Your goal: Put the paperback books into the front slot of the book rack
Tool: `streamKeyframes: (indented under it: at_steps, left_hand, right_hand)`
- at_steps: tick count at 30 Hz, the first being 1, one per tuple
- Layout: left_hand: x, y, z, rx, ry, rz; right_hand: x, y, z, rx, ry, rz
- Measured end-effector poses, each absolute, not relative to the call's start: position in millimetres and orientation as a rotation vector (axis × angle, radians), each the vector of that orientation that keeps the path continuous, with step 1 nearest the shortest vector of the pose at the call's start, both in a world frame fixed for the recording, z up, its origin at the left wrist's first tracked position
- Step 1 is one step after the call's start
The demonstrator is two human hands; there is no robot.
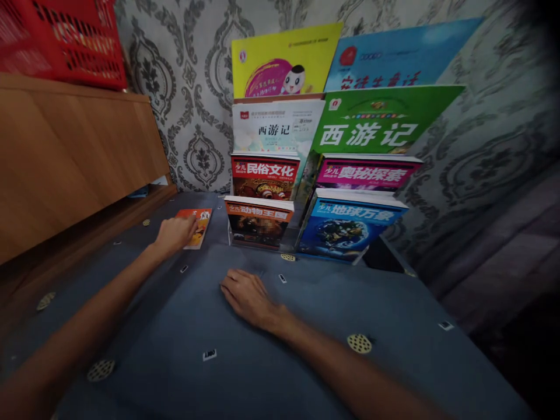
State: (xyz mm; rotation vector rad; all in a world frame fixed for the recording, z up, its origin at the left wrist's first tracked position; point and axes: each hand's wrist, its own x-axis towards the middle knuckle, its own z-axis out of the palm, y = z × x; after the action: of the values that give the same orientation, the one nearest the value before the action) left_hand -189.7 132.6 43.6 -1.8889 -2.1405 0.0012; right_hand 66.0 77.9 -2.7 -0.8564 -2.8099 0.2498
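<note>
My left hand [175,233] lies over the left part of a thin orange book [202,228], its fingers closed together on the cover. That book is flat on the dark blue tablecloth, left of the rack. My right hand [248,296] rests on the cloth in front of the rack, its fingers curled in, with nothing visible in them. Beyond it, a clear rack [286,240] holds upright books in two columns. At its front stand an orange-and-black book [261,224] and a blue book with a globe [339,227].
Behind them are a red book [266,170], a purple book [367,170], a white book [273,125], a green book [385,122], a yellow book [284,55] and a light blue book [394,55]. A wooden cabinet [74,157] with a red basket [74,46] borders the left.
</note>
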Motion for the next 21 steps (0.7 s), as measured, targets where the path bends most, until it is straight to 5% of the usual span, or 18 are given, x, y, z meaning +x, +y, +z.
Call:
streamKeyframes:
  at_steps: [11, 21]
  left_hand:
    - [-249.1, 242.8, 1.4, -1.967, -2.315, 0.01]
    - [-274.2, 254.1, 1.3, -2.027, -2.291, 0.029]
  right_hand:
    - [66.8, 79.4, -7.2, -0.82, -2.773, 0.212]
    - [66.5, 78.6, -6.2, -0.8, -2.778, 0.157]
